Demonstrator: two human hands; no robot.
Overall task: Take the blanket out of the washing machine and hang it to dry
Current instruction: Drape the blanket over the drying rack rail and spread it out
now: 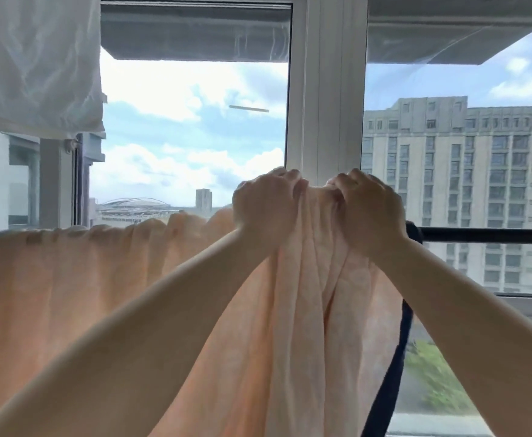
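Observation:
A pale peach blanket (pixel 69 279) hangs over a dark horizontal rail (pixel 485 235) in front of the window. Its left part is spread along the rail; its right part is bunched and lifted above rail height. My left hand (pixel 264 206) and my right hand (pixel 368 209) grip that bunched top edge side by side, almost touching, both fists closed on the cloth. The rail is hidden under the blanket on the left and shows bare only at the right.
A white cloth (pixel 34 61) hangs at the upper left. A white window frame post (pixel 324 89) stands straight behind my hands. A dark strap or frame leg (pixel 397 357) drops down at the blanket's right edge. Buildings and sky lie beyond the glass.

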